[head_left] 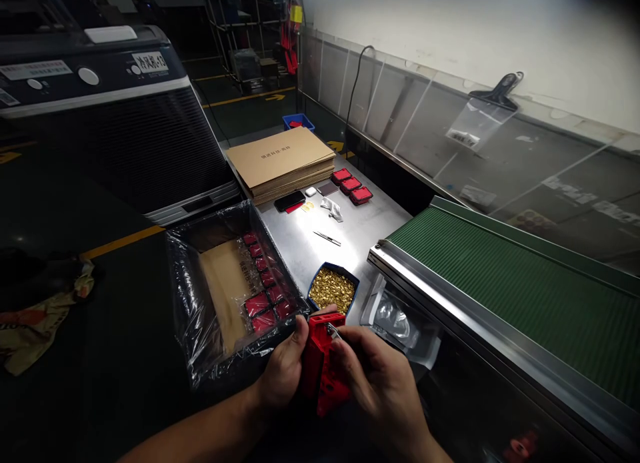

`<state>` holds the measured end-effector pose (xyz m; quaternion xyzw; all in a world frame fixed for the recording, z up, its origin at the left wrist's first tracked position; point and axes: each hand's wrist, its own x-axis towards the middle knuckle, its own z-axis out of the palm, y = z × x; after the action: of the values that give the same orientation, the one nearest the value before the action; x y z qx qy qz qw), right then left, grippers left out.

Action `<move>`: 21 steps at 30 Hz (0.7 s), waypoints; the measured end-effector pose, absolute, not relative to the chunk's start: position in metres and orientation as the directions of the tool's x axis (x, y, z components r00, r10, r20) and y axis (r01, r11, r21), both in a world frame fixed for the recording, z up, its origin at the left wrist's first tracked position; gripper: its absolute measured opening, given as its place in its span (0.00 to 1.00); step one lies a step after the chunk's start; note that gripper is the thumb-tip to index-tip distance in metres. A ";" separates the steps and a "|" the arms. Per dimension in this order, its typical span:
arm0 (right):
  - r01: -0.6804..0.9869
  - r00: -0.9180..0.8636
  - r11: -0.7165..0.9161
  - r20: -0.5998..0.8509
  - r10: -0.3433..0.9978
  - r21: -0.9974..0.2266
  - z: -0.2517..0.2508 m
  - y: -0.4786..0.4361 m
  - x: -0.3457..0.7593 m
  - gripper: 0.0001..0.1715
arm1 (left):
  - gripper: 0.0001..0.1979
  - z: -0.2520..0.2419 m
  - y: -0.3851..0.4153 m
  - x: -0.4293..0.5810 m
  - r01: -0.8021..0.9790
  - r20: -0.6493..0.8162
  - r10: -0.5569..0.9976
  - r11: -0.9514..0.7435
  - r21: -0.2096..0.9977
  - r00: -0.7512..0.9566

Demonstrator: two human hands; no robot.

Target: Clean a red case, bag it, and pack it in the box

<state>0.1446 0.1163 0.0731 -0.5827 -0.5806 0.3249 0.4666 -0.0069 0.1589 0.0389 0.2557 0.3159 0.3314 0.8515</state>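
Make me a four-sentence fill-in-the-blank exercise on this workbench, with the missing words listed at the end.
1. The part held in the left hand is coloured ____.
2. The bin of gold-coloured pieces is coloured ____.
3. The ribbed belt is coloured ____.
4. The red-topped blocks lined up beside the cardboard stack number ____.

Missing words: red; blue; green; three.

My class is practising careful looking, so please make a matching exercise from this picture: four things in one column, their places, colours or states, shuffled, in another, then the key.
Things
1. Red part
2. Gold bits
3. Belt
4. Cardboard stack

Places, colours or states
A. Green and ribbed
B. Marked with dark print on top
C. Gripped by the left hand
D. Inside a blue tray

Pairs: 1-C, 2-D, 3-A, 4-B
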 end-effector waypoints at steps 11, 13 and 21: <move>0.746 -0.130 0.431 0.524 0.842 -0.508 0.070 0.121 0.151 0.18 | 0.33 0.044 0.157 0.000 -0.564 -0.352 0.671 0.741 0.365 0.653; 0.734 -0.119 0.436 0.534 0.837 -0.520 0.069 0.120 0.152 0.19 | 0.33 0.045 0.158 0.001 -0.567 -0.365 0.670 0.742 0.357 0.646; 0.724 -0.103 0.431 0.534 0.839 -0.538 0.070 0.121 0.153 0.19 | 0.31 0.043 0.157 0.003 -0.533 -0.360 0.668 0.741 0.409 0.652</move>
<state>0.1528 0.1207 0.0699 -0.5287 -0.7394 0.0699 0.4110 0.0035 0.1572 0.0434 0.1348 0.2501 0.3339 0.8988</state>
